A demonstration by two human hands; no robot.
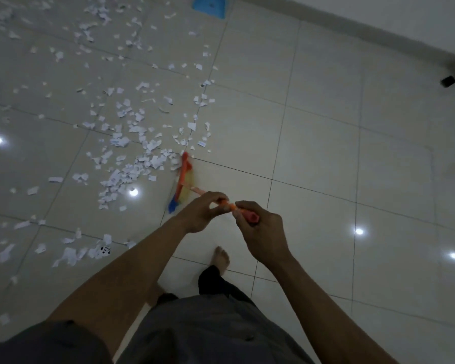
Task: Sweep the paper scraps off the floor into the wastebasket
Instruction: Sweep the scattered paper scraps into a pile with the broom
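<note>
While the person stands on the tiled floor, both hands hold the thin orange handle of a broom. The left hand is lower on the handle, with its fingers and thumb curled round it. The right hand grips the top end, and the red end of the handle comes out between its thumb and fingers. The two hands are just beside each other, with a short piece of handle visible between them.

The broom head, orange with blue and yellow bristles, is down at the floor in front of the hands. Its far tip reaches the edge of the paper scraps. The scraps are white, small and torn. They lie thickest just left of the broom head, and thinner groups spread over the tiles to the left and toward the far side of the floor. Some bigger pieces lie near the left forearm.

A blue plastic object is at the top edge, near the wall and well apart from the broom; it is cut off, so I cannot tell what it is. One bare foot stands below the hands. A small dark object, blurred, is on the floor at the far right.
</note>
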